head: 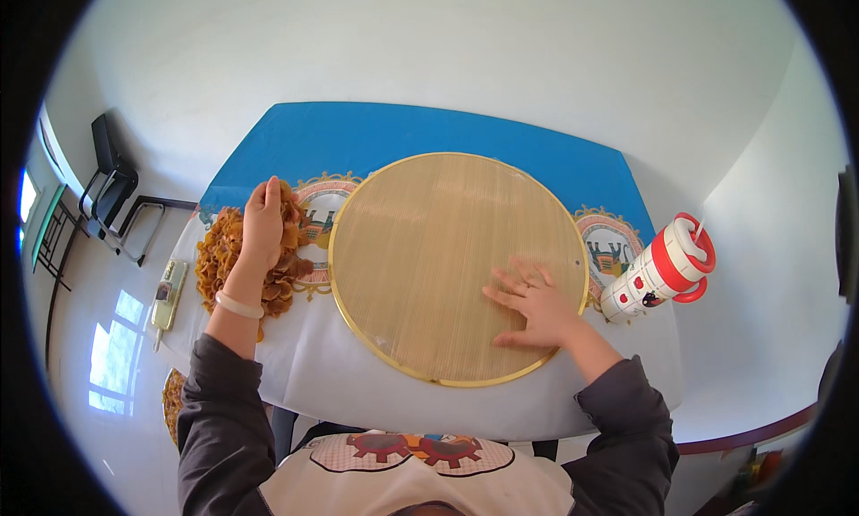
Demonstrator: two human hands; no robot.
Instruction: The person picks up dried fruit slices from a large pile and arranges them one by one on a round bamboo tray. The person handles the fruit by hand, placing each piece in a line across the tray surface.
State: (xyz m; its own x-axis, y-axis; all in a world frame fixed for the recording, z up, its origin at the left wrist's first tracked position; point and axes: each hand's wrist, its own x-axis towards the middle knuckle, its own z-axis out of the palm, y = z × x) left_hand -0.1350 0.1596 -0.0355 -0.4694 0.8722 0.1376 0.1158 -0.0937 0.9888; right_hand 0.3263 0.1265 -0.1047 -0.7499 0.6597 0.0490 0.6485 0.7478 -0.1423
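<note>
A heap of thin, curled, amber-brown dried slices (218, 251) lies on the left of the table. My left hand (265, 222) is at this heap, thumb up, with a clump of the slices against its palm; most of its fingers are hidden. In front of me lies a large round tray-like mat (429, 261) of fine straw-coloured strips with a gold rim, and no slices show on its surface. Fingers spread and a little blurred, my right hand (533, 308) is over the right part of this mat and holds nothing.
A red and white tumbler (654, 271) with a straw stands at the right. A phone-like object in a pale case (168, 298) lies at the table's left edge. Below left is a container of similar slices (173, 402). A black chair (114, 180) stands by the wall.
</note>
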